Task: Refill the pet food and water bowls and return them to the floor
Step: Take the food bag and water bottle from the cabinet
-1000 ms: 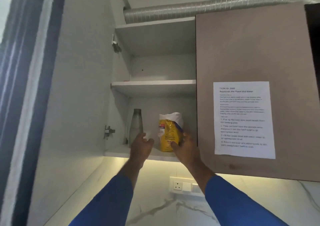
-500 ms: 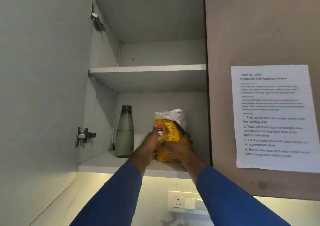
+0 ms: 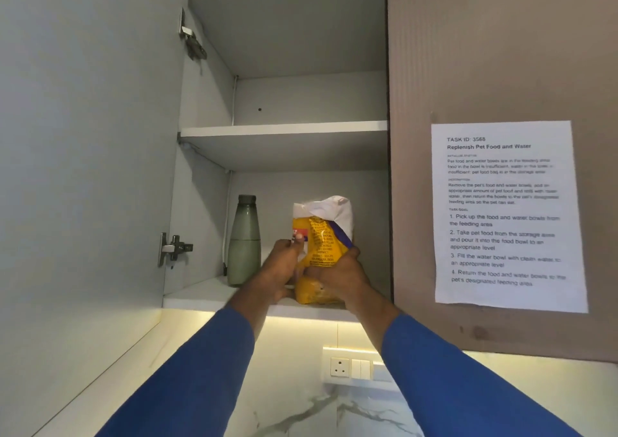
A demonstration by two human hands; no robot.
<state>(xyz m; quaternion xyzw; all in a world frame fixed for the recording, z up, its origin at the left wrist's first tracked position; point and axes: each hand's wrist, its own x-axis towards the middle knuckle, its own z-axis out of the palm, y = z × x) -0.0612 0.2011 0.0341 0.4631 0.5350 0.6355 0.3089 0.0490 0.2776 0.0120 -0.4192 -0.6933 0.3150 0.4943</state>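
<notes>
- Two hands are closing on one yellow plastic pet-food bag with a folded white top [image 3: 322,252], standing on the lowest white cupboard shelf [image 3: 207,294]
- Left hand [image 3: 281,269] is wrapping the bag's left side, thumb pressing the front, fingers clamped
- Right hand [image 3: 337,277] is gripping the bag's lower right, fingers curled tight against it
- One grey-green lidded bottle [image 3: 244,241] is standing just beside the bag, untouched
- One printed white task sheet [image 3: 508,215] is hanging on the brown cupboard door [image 3: 501,51]
- Bowls: none showing; whether they are collected cannot be told
- Judged progress: early; fetching the food is under way, while pouring, watering and returning seem to be remaining
</notes>
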